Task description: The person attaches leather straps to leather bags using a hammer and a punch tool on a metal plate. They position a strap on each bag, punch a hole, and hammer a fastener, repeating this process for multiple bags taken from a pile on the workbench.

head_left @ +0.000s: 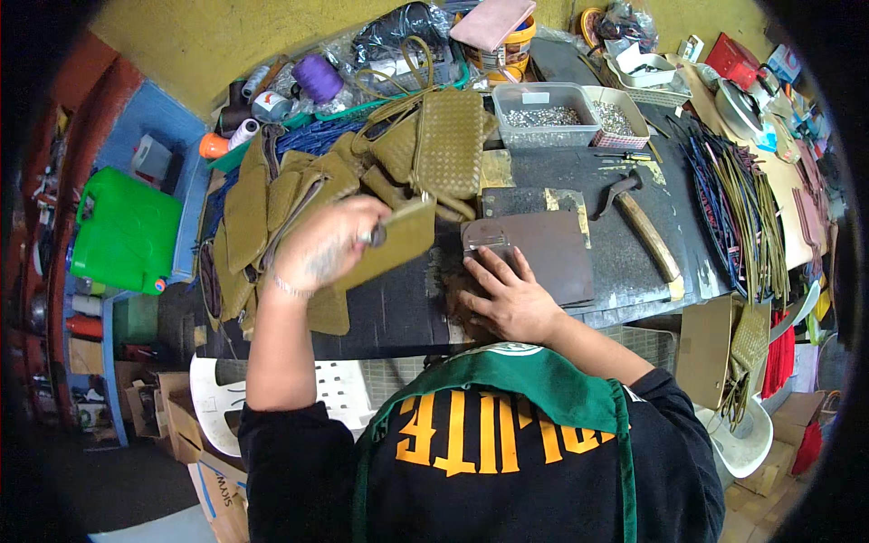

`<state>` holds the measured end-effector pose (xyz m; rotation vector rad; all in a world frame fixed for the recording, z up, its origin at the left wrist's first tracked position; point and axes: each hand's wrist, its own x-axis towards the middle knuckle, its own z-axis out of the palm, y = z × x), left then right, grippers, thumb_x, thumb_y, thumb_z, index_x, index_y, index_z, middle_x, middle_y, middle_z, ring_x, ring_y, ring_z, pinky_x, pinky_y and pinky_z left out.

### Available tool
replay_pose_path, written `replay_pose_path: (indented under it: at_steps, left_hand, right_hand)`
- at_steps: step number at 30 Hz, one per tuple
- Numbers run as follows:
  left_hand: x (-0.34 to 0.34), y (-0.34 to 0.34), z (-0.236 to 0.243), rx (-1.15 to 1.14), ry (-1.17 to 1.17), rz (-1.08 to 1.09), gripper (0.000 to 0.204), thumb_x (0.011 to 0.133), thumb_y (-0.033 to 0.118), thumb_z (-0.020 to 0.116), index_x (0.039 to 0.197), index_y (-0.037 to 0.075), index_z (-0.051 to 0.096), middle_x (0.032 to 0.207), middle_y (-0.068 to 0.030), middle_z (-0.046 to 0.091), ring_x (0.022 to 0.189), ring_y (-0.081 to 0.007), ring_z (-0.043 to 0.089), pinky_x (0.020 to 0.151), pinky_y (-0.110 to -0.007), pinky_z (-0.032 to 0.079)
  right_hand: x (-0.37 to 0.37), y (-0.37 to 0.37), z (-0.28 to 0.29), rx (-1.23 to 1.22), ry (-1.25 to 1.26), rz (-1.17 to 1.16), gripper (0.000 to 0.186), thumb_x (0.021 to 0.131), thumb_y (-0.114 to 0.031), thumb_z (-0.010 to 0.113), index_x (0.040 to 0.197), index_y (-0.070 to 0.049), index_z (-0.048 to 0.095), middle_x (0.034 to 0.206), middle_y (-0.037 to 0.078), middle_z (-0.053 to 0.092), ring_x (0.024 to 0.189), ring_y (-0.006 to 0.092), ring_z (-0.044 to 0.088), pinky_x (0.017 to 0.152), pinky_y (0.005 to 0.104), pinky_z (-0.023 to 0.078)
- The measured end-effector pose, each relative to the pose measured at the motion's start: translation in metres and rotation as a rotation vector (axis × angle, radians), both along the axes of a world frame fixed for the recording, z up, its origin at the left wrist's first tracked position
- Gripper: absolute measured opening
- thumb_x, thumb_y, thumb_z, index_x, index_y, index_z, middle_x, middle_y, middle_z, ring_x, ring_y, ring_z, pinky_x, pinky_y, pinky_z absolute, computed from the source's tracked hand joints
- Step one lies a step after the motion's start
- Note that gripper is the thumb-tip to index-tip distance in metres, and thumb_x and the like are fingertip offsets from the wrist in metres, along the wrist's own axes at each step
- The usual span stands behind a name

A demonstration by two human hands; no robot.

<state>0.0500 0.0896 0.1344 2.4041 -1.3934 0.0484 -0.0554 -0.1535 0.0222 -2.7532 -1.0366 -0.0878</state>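
My left hand (330, 240) is closed, slightly blurred, over the near left of the table. A small tool with a dark round end (374, 236) sticks out of its fist. Right beside it is a flat olive leather piece (398, 242); I cannot tell if the fingers grip that too. My right hand (516, 299) lies flat with its fingers spread on a dark brown sheet (557, 253). Under its fingertips, at the sheet's left edge, is a small clear plastic piece (489, 237). A hammer (647, 226) with a wooden handle rests to the right.
Olive leather pouches (272, 195) are heaped on the left, with a woven one (448, 140) on top. Behind stand a clear tub of metal bits (543, 118) and a purple thread cone (317, 80). Bundled leather strips (733, 204) lie right; a green jerrycan (127, 231) stands far left.
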Motion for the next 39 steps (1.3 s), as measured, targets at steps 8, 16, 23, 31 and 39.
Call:
replay_pose_path:
  at_steps: [8, 16, 23, 31, 39]
  left_hand:
    - [-0.046, -0.023, 0.036, 0.485, -0.084, 0.174, 0.014, 0.065, 0.000, 0.052, 0.076, 0.006, 0.058, 0.101, -0.0022, 0.055, 0.091, -0.0240, 0.054, 0.070, -0.035, 0.044]
    - [-0.042, -0.031, -0.117, -0.652, 0.135, 0.764, 0.015, 0.070, -0.011, 0.045, 0.081, -0.003, 0.052, 0.096, -0.0123, 0.049, 0.074, -0.0114, 0.047, 0.061, -0.020, 0.039]
    - [-0.030, -0.101, -0.107, 0.044, -0.155, 0.782, 0.007, 0.069, 0.008, 0.052, 0.074, 0.003, 0.054, 0.094, -0.0085, 0.046, 0.086, -0.0260, 0.050, 0.062, -0.038, 0.045]
    - [-0.038, -0.117, -0.113, 0.177, -0.085, 0.840, 0.008, 0.071, 0.008, 0.050, 0.076, 0.003, 0.053, 0.095, -0.0106, 0.045, 0.089, -0.0296, 0.047, 0.066, -0.041, 0.044]
    - [-0.031, -0.111, -0.114, 0.177, -0.077, 0.872, 0.008, 0.070, 0.007, 0.051, 0.076, 0.002, 0.053, 0.094, -0.0115, 0.044, 0.088, -0.0300, 0.047, 0.067, -0.041, 0.044]
  right_hand:
    - [0.049, -0.017, 0.032, 0.565, -0.006, -0.113, 0.059, 0.065, -0.031, 0.066, 0.115, -0.011, 0.045, 0.122, 0.015, 0.036, 0.113, 0.0348, 0.034, 0.094, 0.0431, 0.028]
    - [0.053, -0.087, 0.009, 0.272, -0.010, -0.356, 0.047, 0.067, -0.030, 0.066, 0.106, -0.009, 0.052, 0.115, 0.017, 0.044, 0.108, 0.0324, 0.040, 0.091, 0.0424, 0.032]
    - [0.034, -0.100, -0.023, 0.579, -0.031, -0.726, 0.056, 0.071, -0.024, 0.065, 0.117, -0.002, 0.042, 0.121, 0.021, 0.037, 0.111, 0.0348, 0.038, 0.091, 0.0376, 0.034]
    - [0.028, -0.098, -0.030, 0.765, 0.090, -0.819, 0.050, 0.072, -0.019, 0.065, 0.113, 0.000, 0.044, 0.116, 0.020, 0.041, 0.108, 0.0313, 0.042, 0.091, 0.0345, 0.034]
    - [0.058, -0.118, -0.054, 1.176, 0.347, -0.961, 0.048, 0.078, -0.021, 0.059, 0.115, 0.004, 0.043, 0.105, 0.017, 0.054, 0.095, 0.0220, 0.053, 0.082, 0.0298, 0.040]
